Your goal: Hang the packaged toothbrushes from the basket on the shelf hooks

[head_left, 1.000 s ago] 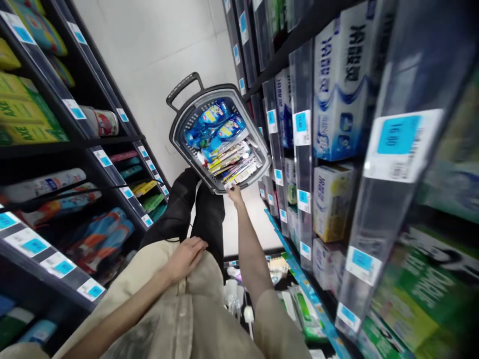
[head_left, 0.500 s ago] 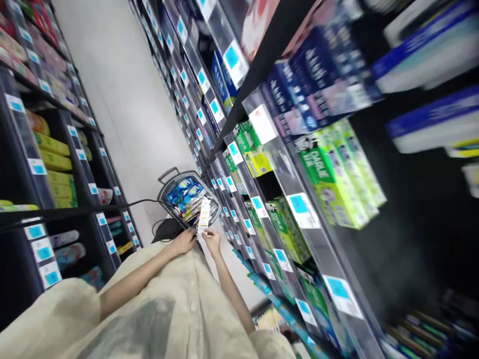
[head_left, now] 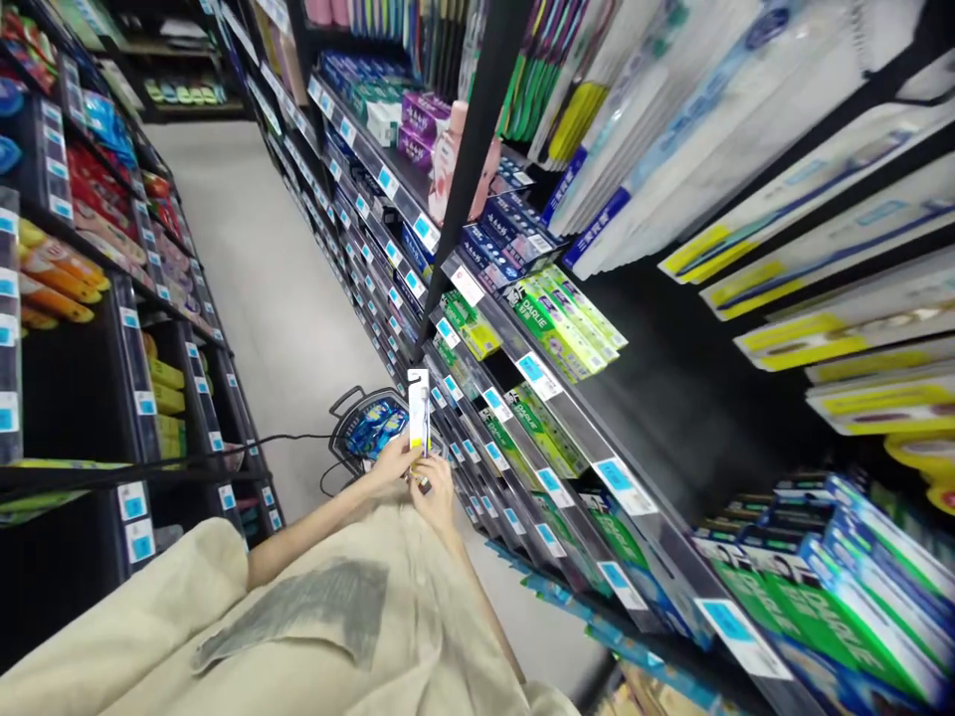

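Observation:
A toothbrush in a narrow white and yellow blister pack (head_left: 419,410) stands nearly upright in front of my body. My left hand (head_left: 394,461) grips its lower end from the left, with the fingers closed. The closed fingers of my right hand (head_left: 434,487) pinch the bottom of the same pack, which they partly hide. Just beyond the hands is a grey shopping basket (head_left: 337,438) holding blue packets (head_left: 377,426); the pack and my left hand cover part of it.
Shelving (head_left: 507,378) with green Darlie toothpaste boxes (head_left: 548,323) runs along the right. Packaged toothbrushes (head_left: 828,343) hang above it. Another shelf row (head_left: 138,348) lines the left. A thin black cable (head_left: 284,438) crosses from the left shelf towards the basket. Grey floor (head_left: 231,239) stretches between them.
My view has tilted up and shifted, bringing more hanging toothbrushes into sight. The pack now shows its toothbrush side, and my hands have come closer together at its lower end.

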`<state>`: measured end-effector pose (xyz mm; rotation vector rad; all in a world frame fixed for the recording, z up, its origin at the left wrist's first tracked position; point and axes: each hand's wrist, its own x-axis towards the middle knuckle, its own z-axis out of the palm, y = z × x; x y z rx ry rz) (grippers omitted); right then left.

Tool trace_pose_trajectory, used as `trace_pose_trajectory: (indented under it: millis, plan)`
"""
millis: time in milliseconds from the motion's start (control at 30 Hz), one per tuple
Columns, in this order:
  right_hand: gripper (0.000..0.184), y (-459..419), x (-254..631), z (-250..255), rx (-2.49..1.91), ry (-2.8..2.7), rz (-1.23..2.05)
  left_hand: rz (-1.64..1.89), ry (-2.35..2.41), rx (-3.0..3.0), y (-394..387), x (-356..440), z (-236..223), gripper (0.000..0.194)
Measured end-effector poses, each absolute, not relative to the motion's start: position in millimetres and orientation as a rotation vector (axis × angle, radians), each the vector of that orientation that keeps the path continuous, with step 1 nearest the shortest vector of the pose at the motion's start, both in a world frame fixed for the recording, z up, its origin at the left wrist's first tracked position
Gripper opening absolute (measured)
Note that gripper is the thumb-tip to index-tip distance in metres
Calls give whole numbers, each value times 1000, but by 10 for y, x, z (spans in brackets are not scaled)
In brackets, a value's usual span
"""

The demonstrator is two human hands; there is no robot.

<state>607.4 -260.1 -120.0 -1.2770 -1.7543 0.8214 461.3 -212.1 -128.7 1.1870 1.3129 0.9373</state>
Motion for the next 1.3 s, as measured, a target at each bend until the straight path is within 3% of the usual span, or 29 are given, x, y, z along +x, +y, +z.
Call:
trace_pose_trajectory:
  millis: [233,400,733,933,1100,1300]
  plan:
    - [17,-2672,6151,-918,-1422,-1324,857,1006,1118,1144,-2074,4642,-879,54]
    - [25,-2748,6131,-807,-1411,-1179,1157,992,1033,1158,-2128,4745,-644,46]
    - [24,-2803,6073,-727,-1372,-1202,1090,1009,1008,1134,-2219,4711,-449,40]
    - [21,-2849,6063,-674,-1421,-1278,886,1012,986,1117,-2252,4719,-446,49]
    - [9,-2914,6092,-638,-1385,-1424,508,917,862,1108,-2276,4713,-436,50]
    - [9,-2930,6157,-723,-1155,-1625,209,877,538,873,-2334,4764,-422,71]
